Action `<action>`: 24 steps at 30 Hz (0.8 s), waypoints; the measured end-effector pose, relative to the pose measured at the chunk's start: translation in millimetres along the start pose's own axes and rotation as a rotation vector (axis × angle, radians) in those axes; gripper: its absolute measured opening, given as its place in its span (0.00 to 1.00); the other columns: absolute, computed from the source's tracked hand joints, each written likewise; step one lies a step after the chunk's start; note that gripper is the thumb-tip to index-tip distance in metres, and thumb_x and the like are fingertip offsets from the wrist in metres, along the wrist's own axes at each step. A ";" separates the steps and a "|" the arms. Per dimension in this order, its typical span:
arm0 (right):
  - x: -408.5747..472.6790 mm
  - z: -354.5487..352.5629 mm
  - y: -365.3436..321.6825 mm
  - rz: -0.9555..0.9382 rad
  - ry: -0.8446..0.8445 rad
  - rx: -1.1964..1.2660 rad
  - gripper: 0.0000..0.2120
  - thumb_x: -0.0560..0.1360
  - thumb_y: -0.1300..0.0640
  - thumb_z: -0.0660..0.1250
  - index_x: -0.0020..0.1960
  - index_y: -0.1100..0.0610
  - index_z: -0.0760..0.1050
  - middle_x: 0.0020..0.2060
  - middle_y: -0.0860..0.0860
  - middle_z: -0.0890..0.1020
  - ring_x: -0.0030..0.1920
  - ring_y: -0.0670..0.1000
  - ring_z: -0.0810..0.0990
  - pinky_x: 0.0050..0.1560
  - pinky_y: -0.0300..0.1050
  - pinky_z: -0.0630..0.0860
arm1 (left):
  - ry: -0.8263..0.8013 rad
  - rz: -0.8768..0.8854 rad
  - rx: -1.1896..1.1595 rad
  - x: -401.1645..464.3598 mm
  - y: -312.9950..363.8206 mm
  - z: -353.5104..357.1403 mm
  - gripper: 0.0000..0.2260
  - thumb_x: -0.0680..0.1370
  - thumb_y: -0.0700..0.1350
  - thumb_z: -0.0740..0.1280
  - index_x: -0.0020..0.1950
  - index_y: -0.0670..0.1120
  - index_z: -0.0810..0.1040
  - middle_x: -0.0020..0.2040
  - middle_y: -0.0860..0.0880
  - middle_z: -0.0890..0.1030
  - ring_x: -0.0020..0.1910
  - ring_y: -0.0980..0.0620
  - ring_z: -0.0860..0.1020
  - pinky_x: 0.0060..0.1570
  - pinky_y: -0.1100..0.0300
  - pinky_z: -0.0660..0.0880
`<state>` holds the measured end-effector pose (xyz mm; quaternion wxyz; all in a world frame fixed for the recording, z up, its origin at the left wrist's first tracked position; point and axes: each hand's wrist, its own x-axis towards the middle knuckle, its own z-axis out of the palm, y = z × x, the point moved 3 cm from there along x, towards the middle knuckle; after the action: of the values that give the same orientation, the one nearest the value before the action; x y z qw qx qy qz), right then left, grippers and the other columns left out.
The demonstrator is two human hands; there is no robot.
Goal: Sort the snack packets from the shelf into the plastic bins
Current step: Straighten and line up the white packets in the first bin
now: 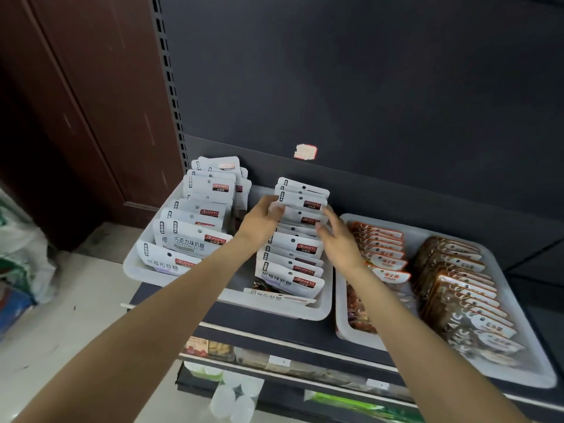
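Two white plastic bins stand side by side on the dark shelf. The left bin holds two rows of white snack packets with red labels. My left hand grips the left edge of the packets at the back of the right row. My right hand hovers with fingers spread against the right side of that same row. The right bin holds a row of orange-topped packets and a row of brown packets.
The dark back panel of the shelf rises behind the bins, with a small torn sticker on it. Lower shelves carry more goods. A brown door stands at the left, and bags sit on the pale floor.
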<state>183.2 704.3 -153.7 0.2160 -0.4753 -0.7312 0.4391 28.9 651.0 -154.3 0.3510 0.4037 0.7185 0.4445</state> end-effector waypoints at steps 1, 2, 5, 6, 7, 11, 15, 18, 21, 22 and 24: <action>3.4 -0.5 1.0 0.000 -0.019 -0.007 0.19 0.82 0.53 0.55 0.73 0.49 0.62 0.69 0.51 0.70 0.68 0.51 0.70 0.62 0.40 0.67 | -0.017 0.039 0.091 -0.1 1.4 1.4 0.18 0.82 0.51 0.56 0.71 0.49 0.65 0.61 0.46 0.73 0.56 0.51 0.73 0.53 0.62 0.65; 5.4 -1.1 3.2 -0.006 -0.030 -0.013 0.17 0.82 0.53 0.55 0.70 0.51 0.66 0.66 0.51 0.73 0.65 0.50 0.72 0.60 0.39 0.69 | -0.022 0.078 0.189 -0.8 2.2 1.9 0.18 0.82 0.51 0.56 0.72 0.50 0.65 0.62 0.46 0.71 0.54 0.51 0.73 0.53 0.62 0.67; 11.4 -7.6 9.6 -0.054 0.005 -0.085 0.15 0.82 0.53 0.55 0.61 0.57 0.75 0.57 0.52 0.76 0.57 0.49 0.74 0.51 0.36 0.67 | -0.014 0.189 0.420 -2.7 -3.5 0.8 0.15 0.82 0.48 0.57 0.68 0.48 0.71 0.68 0.46 0.68 0.58 0.48 0.75 0.60 0.65 0.66; 15.5 -11.2 12.3 -0.070 0.030 -0.116 0.15 0.82 0.54 0.55 0.60 0.59 0.76 0.57 0.52 0.76 0.57 0.49 0.74 0.52 0.38 0.67 | -0.013 0.215 0.471 -5.6 -4.4 -0.4 0.14 0.82 0.46 0.58 0.66 0.47 0.74 0.69 0.46 0.68 0.59 0.47 0.75 0.62 0.64 0.65; 19.7 -14.9 14.6 -0.087 0.048 -0.137 0.15 0.82 0.55 0.55 0.59 0.59 0.76 0.58 0.53 0.76 0.58 0.50 0.74 0.54 0.39 0.67 | -0.004 0.239 0.505 -8.6 -5.0 -1.8 0.14 0.82 0.46 0.59 0.65 0.46 0.75 0.69 0.46 0.68 0.59 0.47 0.75 0.62 0.64 0.65; 39.7 -28.7 17.4 -0.143 0.106 -0.204 0.12 0.80 0.60 0.59 0.61 0.56 0.75 0.60 0.54 0.77 0.61 0.52 0.75 0.59 0.41 0.69 | 0.013 0.278 0.519 -17.4 -1.0 -5.1 0.13 0.81 0.43 0.59 0.64 0.44 0.76 0.63 0.45 0.73 0.54 0.47 0.76 0.57 0.65 0.67; 53.2 -25.3 11.8 -0.181 0.002 -0.243 0.14 0.77 0.60 0.65 0.63 0.58 0.75 0.58 0.53 0.79 0.59 0.50 0.77 0.57 0.38 0.70 | 0.009 0.273 0.533 -14.3 1.5 -7.2 0.13 0.81 0.44 0.59 0.64 0.46 0.75 0.58 0.44 0.76 0.46 0.50 0.76 0.54 0.66 0.70; 60.5 -16.3 13.7 -0.210 0.027 -0.365 0.10 0.76 0.57 0.67 0.56 0.57 0.79 0.53 0.52 0.82 0.54 0.51 0.80 0.55 0.43 0.75 | -0.005 0.218 0.528 -12.1 2.9 -6.5 0.15 0.82 0.45 0.59 0.68 0.47 0.72 0.62 0.44 0.73 0.49 0.48 0.78 0.53 0.66 0.71; 61.1 -16.4 13.6 -0.200 0.197 -0.426 0.08 0.77 0.55 0.66 0.52 0.56 0.80 0.49 0.51 0.83 0.49 0.51 0.81 0.46 0.44 0.75 | 0.006 0.135 0.505 -7.9 3.0 -5.8 0.18 0.81 0.46 0.59 0.72 0.49 0.65 0.66 0.43 0.70 0.52 0.48 0.76 0.56 0.62 0.69; 60.8 -19.1 15.2 -0.199 0.259 -0.426 0.07 0.78 0.54 0.65 0.51 0.56 0.80 0.48 0.52 0.83 0.47 0.51 0.80 0.44 0.44 0.75 | 0.004 0.097 0.488 -5.7 3.1 -5.8 0.20 0.81 0.46 0.59 0.73 0.49 0.62 0.66 0.42 0.70 0.54 0.46 0.76 0.57 0.60 0.70; 59.2 -24.9 20.2 -0.191 0.312 -0.404 0.07 0.78 0.53 0.64 0.51 0.55 0.79 0.47 0.51 0.82 0.45 0.49 0.79 0.41 0.41 0.74 | -0.022 0.025 0.434 -1.1 3.5 -5.3 0.24 0.82 0.47 0.58 0.76 0.51 0.55 0.65 0.40 0.73 0.55 0.44 0.77 0.55 0.55 0.72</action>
<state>184.7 770.9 -163.9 0.2669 -0.4996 -0.8034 0.1835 25.7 649.1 -149.1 0.2583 0.4835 0.7883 0.2794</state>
